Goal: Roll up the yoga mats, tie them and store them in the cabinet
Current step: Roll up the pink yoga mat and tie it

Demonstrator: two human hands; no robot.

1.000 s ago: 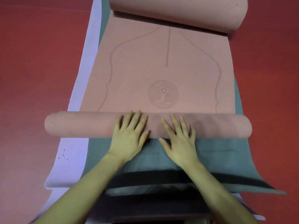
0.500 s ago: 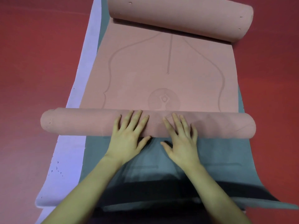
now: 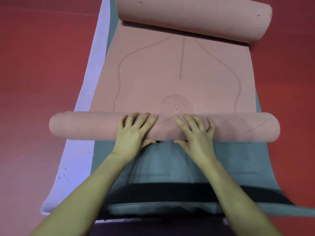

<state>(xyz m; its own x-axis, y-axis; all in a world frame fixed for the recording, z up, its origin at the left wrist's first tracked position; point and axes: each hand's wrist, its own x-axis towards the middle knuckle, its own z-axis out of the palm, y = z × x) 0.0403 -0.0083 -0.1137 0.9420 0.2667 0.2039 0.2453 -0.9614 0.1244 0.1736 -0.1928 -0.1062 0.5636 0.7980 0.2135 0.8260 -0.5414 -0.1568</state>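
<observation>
A pink yoga mat [image 3: 170, 68] lies lengthwise on the floor, with an embossed figure in a circle at its middle. Its near end is rolled into a cylinder [image 3: 85, 126] lying crosswise. My left hand [image 3: 134, 132] and my right hand [image 3: 194, 133] both press flat on top of this roll, fingers spread, thumbs tucked under its near side. The far end of the pink mat is curled into a thicker roll [image 3: 196, 16]. Under it lies a grey-green mat [image 3: 238, 160], and below that a lavender mat [image 3: 80, 155].
Red floor [image 3: 39, 68] surrounds the stacked mats on both sides. A dark band [image 3: 170, 191] crosses the near end of the grey-green mat, whose near edge curls up. No cabinet or tie is in view.
Both hands have pushed the near roll away from me. The roll has grown thicker and now covers the lower part of the embossed circle.
</observation>
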